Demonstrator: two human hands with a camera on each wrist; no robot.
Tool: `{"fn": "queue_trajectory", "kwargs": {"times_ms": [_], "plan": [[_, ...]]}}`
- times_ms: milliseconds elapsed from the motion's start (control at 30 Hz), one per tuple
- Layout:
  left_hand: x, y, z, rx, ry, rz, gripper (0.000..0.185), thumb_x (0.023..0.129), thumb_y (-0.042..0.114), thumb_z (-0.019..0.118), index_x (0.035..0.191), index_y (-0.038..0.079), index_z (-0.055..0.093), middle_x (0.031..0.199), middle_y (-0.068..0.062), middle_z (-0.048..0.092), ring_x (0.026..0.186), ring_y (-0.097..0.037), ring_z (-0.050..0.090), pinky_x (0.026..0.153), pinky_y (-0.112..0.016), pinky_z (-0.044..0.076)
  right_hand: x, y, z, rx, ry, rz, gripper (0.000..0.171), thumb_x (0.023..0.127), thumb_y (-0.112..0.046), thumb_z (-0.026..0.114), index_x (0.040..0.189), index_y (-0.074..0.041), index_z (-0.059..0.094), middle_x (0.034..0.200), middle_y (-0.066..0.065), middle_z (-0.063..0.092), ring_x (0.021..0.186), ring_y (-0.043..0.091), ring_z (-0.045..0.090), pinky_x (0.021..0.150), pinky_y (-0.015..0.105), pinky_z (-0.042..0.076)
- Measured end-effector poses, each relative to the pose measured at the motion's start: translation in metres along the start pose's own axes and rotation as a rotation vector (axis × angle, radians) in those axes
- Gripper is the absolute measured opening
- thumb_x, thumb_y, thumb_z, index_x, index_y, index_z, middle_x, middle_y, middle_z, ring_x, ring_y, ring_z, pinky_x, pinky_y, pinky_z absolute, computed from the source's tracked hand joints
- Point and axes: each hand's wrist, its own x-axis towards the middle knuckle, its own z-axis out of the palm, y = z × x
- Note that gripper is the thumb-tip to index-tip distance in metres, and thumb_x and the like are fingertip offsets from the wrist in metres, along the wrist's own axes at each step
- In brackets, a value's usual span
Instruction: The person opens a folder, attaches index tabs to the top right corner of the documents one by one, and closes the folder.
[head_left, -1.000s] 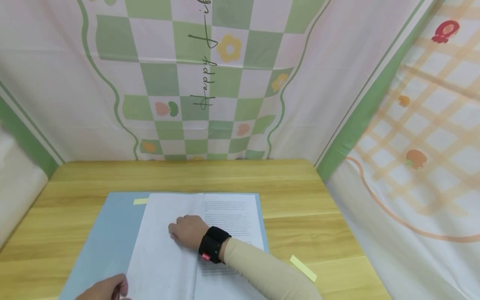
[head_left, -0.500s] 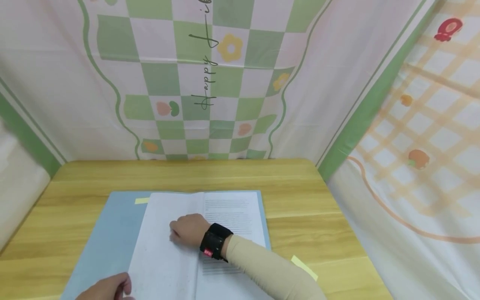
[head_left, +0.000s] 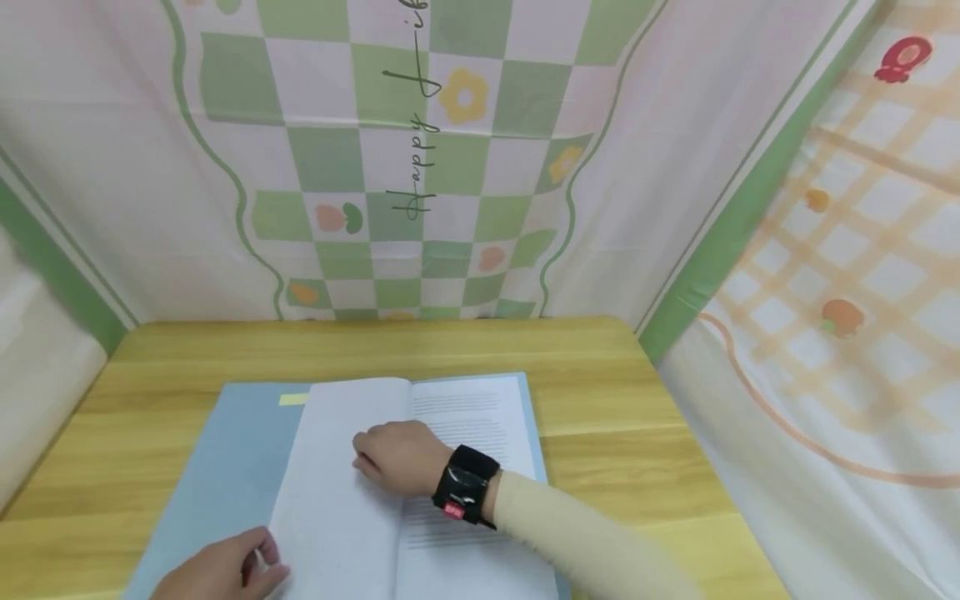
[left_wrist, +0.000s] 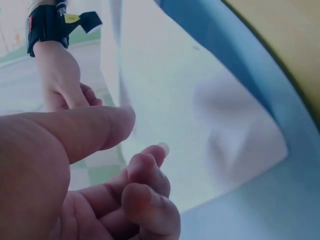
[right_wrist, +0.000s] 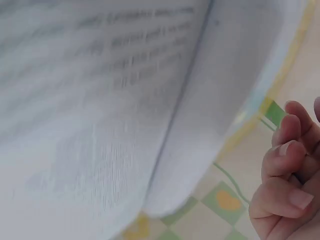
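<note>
An open book (head_left: 468,417) with a pale blue cover (head_left: 217,467) lies flat on the wooden table (head_left: 615,400). My right hand (head_left: 397,457) rests as a loose fist on the left page (head_left: 330,508) close to the spine. The right wrist view shows its fingers (right_wrist: 287,185) curled with nothing in them. My left hand (head_left: 225,571) sits at that page's lower left corner, thumb against the edge. In the left wrist view its fingers (left_wrist: 145,185) are loosely curled and hold nothing, with the page corner (left_wrist: 240,150) just beyond them.
A small yellow sticky tab (head_left: 294,399) lies on the blue cover by the page's top left. Patterned cloth walls (head_left: 450,167) close off the table at the back and both sides. Bare wood shows behind and to the right of the book.
My right hand has slid a little right, toward the spine. My left hand has come up to the page's lower corner. The yellow note at the right is now out of sight.
</note>
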Motion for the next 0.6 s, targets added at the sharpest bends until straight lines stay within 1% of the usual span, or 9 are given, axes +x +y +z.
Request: {"fn": "queue_trajectory", "kwargs": {"times_ms": [133, 233, 300, 367, 467, 533, 600], "plan": [[-0.008, 0.020, -0.005, -0.011, 0.012, 0.021, 0.034, 0.087, 0.050, 0.076, 0.092, 0.019, 0.062, 0.070, 0.000, 0.054, 0.064, -0.016, 0.050, 0.059, -0.031, 0.038, -0.020, 0.011, -0.017, -0.004, 0.028, -0.002, 0.024, 0.105, -0.036, 0.055, 0.086, -0.023, 0.056, 0.071, -0.013, 0.047, 0.060, 0.002, 0.045, 0.049, 0.018, 0.036], [-0.009, 0.038, -0.006, 0.007, 0.024, 0.043, 0.032, 0.086, 0.048, 0.078, 0.090, 0.021, 0.063, 0.071, 0.001, 0.055, 0.065, -0.015, 0.050, 0.060, -0.032, 0.039, -0.038, 0.023, -0.028, -0.007, 0.057, 0.006, 0.024, 0.105, -0.036, 0.056, 0.085, -0.023, 0.055, 0.071, -0.014, 0.047, 0.060, 0.001, 0.044, 0.049, 0.018, 0.036], [-0.010, 0.051, -0.006, 0.024, 0.045, 0.071, 0.028, 0.086, 0.044, 0.080, 0.089, 0.022, 0.063, 0.073, 0.003, 0.055, 0.066, -0.015, 0.050, 0.061, -0.033, 0.040, -0.052, 0.031, -0.034, -0.004, 0.072, 0.022, 0.023, 0.104, -0.035, 0.057, 0.084, -0.024, 0.055, 0.070, -0.015, 0.047, 0.060, 0.001, 0.044, 0.049, 0.018, 0.036], [-0.011, 0.063, -0.005, 0.038, 0.078, 0.117, 0.025, 0.085, 0.041, 0.081, 0.088, 0.024, 0.063, 0.074, 0.006, 0.055, 0.066, -0.014, 0.050, 0.062, -0.034, 0.042, -0.066, 0.037, -0.040, 0.007, 0.083, 0.051, 0.023, 0.104, -0.035, 0.058, 0.084, -0.024, 0.055, 0.071, -0.016, 0.047, 0.060, 0.001, 0.044, 0.049, 0.018, 0.037], [-0.012, 0.081, -0.003, 0.061, 0.100, 0.194, 0.023, 0.084, 0.038, 0.083, 0.088, 0.027, 0.063, 0.076, 0.010, 0.055, 0.068, -0.012, 0.050, 0.063, -0.034, 0.044, -0.084, 0.047, -0.046, 0.036, 0.094, 0.101, 0.021, 0.103, -0.033, 0.060, 0.084, -0.024, 0.058, 0.071, -0.016, 0.049, 0.061, 0.001, 0.045, 0.051, 0.018, 0.039], [-0.011, 0.090, -0.001, 0.081, 0.097, 0.242, 0.024, 0.084, 0.040, 0.083, 0.090, 0.027, 0.064, 0.078, 0.011, 0.056, 0.069, -0.010, 0.051, 0.064, -0.034, 0.045, -0.095, 0.053, -0.048, 0.065, 0.101, 0.135, 0.019, 0.103, -0.032, 0.060, 0.086, -0.023, 0.060, 0.072, -0.016, 0.051, 0.060, 0.001, 0.046, 0.051, 0.019, 0.040], [-0.008, 0.099, 0.002, 0.102, 0.075, 0.275, 0.026, 0.083, 0.043, 0.082, 0.094, 0.026, 0.065, 0.081, 0.012, 0.057, 0.072, -0.009, 0.052, 0.066, -0.036, 0.048, -0.104, 0.059, -0.048, 0.087, 0.110, 0.163, 0.019, 0.103, -0.031, 0.060, 0.086, -0.024, 0.060, 0.071, -0.016, 0.051, 0.060, 0.001, 0.045, 0.051, 0.019, 0.040]]}}
